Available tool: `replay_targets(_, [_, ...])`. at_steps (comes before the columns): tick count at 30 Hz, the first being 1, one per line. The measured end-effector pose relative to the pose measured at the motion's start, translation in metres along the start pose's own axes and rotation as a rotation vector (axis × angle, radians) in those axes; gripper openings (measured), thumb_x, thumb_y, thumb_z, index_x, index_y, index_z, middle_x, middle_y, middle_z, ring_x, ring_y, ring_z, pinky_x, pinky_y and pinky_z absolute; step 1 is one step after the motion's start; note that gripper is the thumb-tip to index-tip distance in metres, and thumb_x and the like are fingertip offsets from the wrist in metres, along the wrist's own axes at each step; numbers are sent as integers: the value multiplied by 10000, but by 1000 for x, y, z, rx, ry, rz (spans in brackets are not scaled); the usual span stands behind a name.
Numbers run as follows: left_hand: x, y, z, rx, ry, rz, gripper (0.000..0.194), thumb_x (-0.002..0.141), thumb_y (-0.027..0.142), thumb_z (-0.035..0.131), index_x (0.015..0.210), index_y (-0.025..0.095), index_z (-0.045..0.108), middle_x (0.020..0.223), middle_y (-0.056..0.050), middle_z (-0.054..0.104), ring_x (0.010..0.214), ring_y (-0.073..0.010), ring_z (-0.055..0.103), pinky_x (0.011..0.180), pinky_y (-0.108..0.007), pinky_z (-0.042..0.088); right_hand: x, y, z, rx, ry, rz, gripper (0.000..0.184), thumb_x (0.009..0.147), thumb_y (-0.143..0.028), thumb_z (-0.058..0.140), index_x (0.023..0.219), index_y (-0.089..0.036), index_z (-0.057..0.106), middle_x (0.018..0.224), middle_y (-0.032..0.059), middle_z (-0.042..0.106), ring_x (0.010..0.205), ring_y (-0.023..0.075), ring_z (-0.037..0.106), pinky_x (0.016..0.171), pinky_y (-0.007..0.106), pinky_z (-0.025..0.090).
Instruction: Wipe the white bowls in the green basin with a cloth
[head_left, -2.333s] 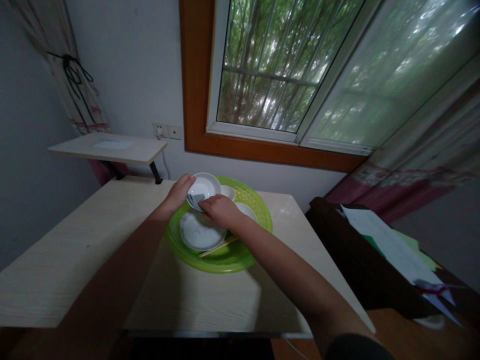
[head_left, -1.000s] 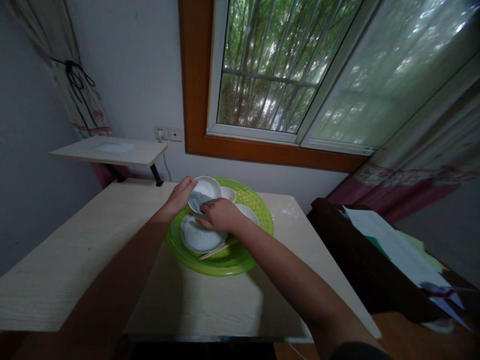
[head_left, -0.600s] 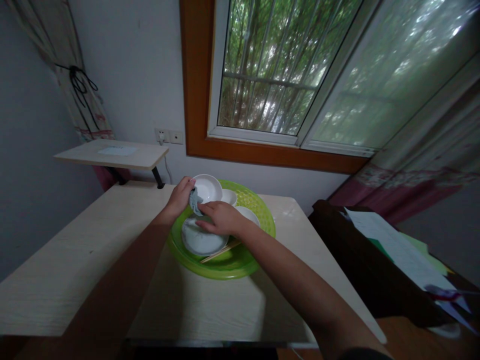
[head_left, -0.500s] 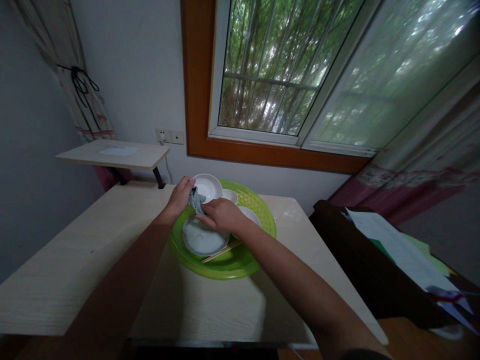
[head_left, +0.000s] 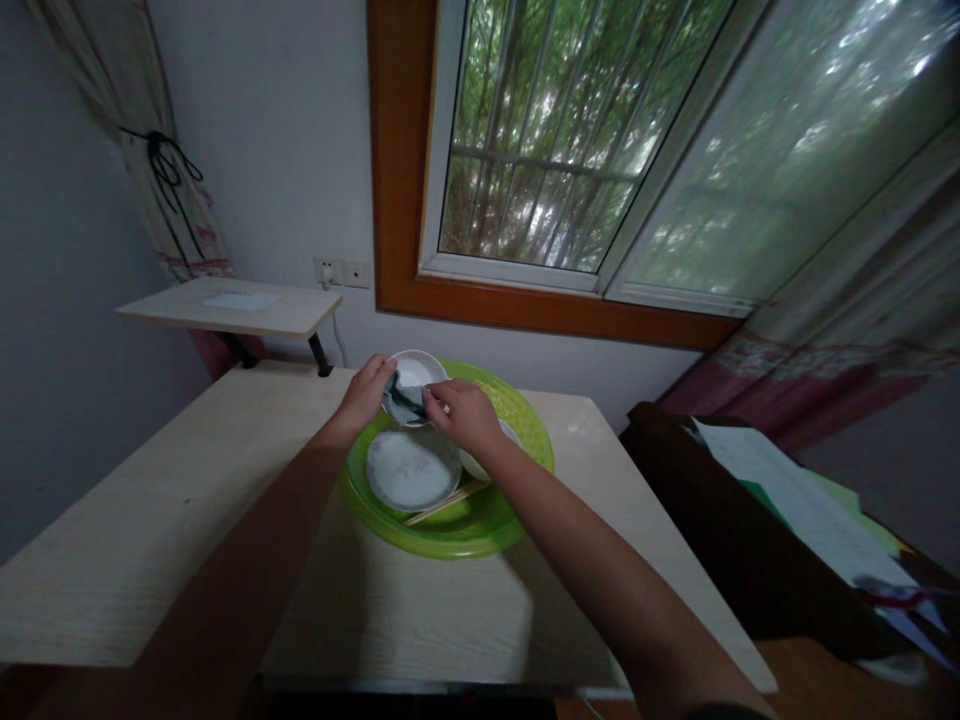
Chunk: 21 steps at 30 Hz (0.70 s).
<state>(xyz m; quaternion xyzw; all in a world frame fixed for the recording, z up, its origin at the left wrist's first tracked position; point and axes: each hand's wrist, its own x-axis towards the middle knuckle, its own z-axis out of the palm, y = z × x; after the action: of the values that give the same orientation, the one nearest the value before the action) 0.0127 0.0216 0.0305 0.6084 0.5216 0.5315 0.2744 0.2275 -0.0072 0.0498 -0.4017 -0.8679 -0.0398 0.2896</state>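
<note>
My left hand (head_left: 366,394) is closed on the rim of a small white dish (head_left: 415,372), held tilted above a round green basin (head_left: 465,525). My right hand (head_left: 463,415) is closed on a grey cloth (head_left: 406,399) and presses it into that dish. Below the hands a white plate (head_left: 412,470) lies flat in the basin, with wooden chopsticks (head_left: 442,502) beside it. Another white bowl (head_left: 480,464) is mostly hidden under my right wrist.
The basin sits on a pale wooden table (head_left: 150,530) under a barred window (head_left: 525,140). A small shelf (head_left: 232,305) stands at the far left by a wall socket (head_left: 343,272). A dark piece of furniture with papers (head_left: 780,490) stands to the right.
My right hand has moved up and away from over the flat plate, carrying the cloth into the tilted dish. The plate below now shows whole. My left hand keeps its hold.
</note>
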Motion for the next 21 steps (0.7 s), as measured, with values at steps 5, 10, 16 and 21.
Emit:
replay_targets(5, [1,-5,1,-15,-34,2,342,956,550,496,888,229,593,860,-15,622,860,-217,581,771,-323,427,2,11,2,201,240,179,325,1060,-346,496,1004,-176,768,909,67,772,816,183,667,780,271,449])
replay_targets(10, [-2,-3,2,-38,-50,-23,354,953,567,504,873,231,583,839,-12,605,842,-215,567,743,-315,428,2,19,4,323,342,311,395,1047,-439,491,856,-183,723,710,-1,660,656,151,569,647,258,367])
replay_targets(16, [-5,2,2,-31,-67,-46,347,955,552,503,865,229,593,841,-13,616,843,-217,573,749,-319,430,1,22,3,359,396,328,409,1053,-470,464,865,-191,697,725,-2,656,679,158,580,655,255,394])
replay_targets(21, [-1,-5,3,-73,-77,-40,341,953,549,508,874,228,590,871,-17,629,866,-218,583,797,-326,445,0,9,7,300,207,70,352,1080,-395,461,1086,-185,744,987,80,778,895,195,700,835,289,504])
